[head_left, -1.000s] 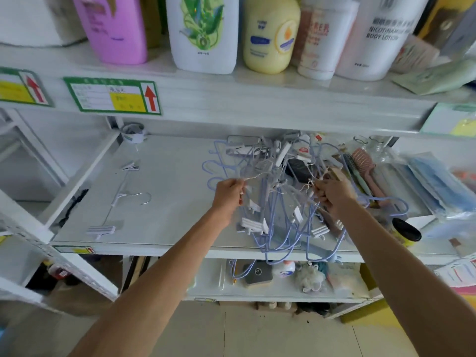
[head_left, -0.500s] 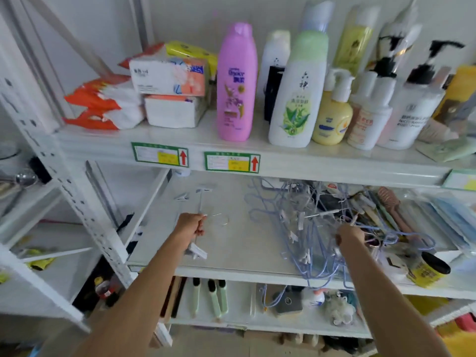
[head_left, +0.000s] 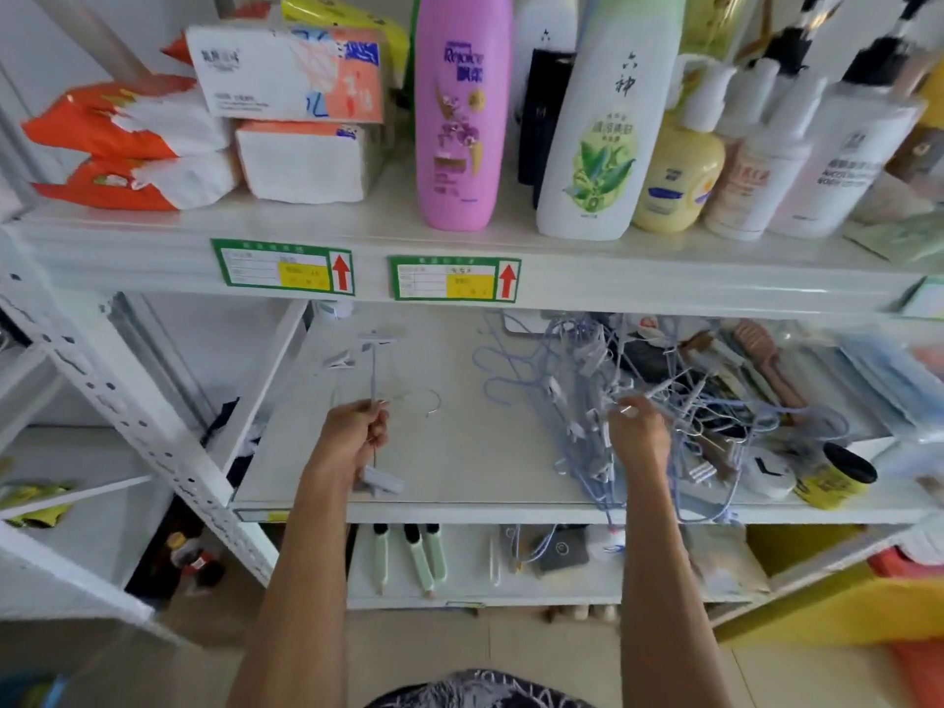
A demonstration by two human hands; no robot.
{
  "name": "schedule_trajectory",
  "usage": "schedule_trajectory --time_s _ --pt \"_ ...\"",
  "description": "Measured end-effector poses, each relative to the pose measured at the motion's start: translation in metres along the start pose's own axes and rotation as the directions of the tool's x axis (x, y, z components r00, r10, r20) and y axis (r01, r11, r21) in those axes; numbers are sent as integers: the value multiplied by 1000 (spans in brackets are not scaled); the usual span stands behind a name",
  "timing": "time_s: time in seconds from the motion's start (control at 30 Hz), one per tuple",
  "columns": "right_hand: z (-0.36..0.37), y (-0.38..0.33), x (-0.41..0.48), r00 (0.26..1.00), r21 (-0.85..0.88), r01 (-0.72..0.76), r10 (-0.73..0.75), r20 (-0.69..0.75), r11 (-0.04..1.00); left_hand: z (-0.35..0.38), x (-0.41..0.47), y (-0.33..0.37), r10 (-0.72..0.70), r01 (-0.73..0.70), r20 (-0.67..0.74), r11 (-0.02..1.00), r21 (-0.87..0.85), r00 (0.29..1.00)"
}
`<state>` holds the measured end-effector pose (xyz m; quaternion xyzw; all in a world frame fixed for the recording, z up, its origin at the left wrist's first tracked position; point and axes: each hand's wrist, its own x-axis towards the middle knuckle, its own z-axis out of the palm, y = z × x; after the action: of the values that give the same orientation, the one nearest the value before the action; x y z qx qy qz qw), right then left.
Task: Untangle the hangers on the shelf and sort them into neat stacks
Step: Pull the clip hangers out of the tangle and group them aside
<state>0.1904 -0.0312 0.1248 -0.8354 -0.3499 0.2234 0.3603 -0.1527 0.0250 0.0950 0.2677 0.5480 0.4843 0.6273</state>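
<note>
While the left grip [head_left: 352, 442] pinches a single clip hanger [head_left: 374, 380] near the white shelf's [head_left: 459, 467] front left corner, the right grip [head_left: 638, 436] grasps the tangled hangers [head_left: 577, 390] toward its right edge; bottles [head_left: 462, 120] stand on the upper shelf [head_left: 153, 247].

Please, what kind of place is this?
Probably a small shop or stockroom: white metal shelving with green shelf labels, and toiletry bottles beside tissue packs on the upper shelf.
</note>
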Motion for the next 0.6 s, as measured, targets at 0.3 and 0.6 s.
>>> schedule_trajectory --time_s 0.3,0.6 --pt "11 12 20 982 -103 -29 48 184 994 3 11 -15 83 -79 -104 996 39 991" --pt "23 11 26 994 -56 -68 73 77 996 -28 35 -10 53 -42 -211 998 56 976"
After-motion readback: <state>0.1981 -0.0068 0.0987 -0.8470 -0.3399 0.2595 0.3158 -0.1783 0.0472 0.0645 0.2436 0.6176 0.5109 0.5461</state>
